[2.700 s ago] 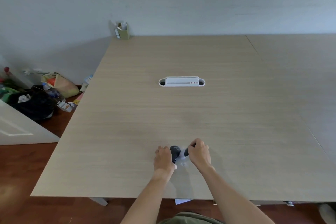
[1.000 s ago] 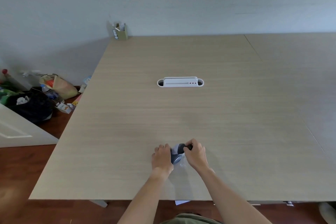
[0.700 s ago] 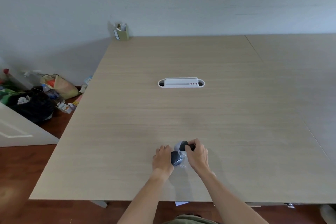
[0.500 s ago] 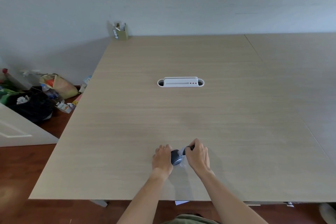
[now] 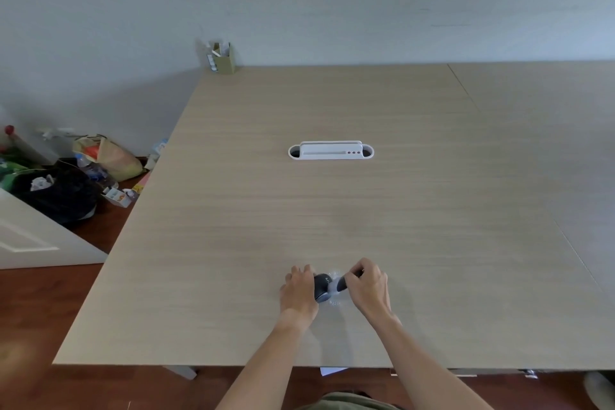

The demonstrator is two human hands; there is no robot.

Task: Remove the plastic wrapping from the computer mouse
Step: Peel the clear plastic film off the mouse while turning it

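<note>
Head view: both hands, L [image 5: 299, 291] & R [image 5: 367, 286], grip wrapped mouse [image 5: 323, 287] on table [image 5: 233, 243].

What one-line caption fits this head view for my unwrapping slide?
Both hands, left hand and right hand, grip a dark computer mouse in clear plastic wrapping near the table edge.

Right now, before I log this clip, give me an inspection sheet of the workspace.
Surface: wooden table, mostly bare.
Job's things: dark computer mouse near the front edge, clear plastic wrapping still partly around it.
Clutter: white cable port mid-table; small cardboard box at the far corner.
Hands: left hand grips the mouse; right hand pinches at its other end.
Cables: nothing seen.
Surroundings: bags and litter on the floor, left.
</note>
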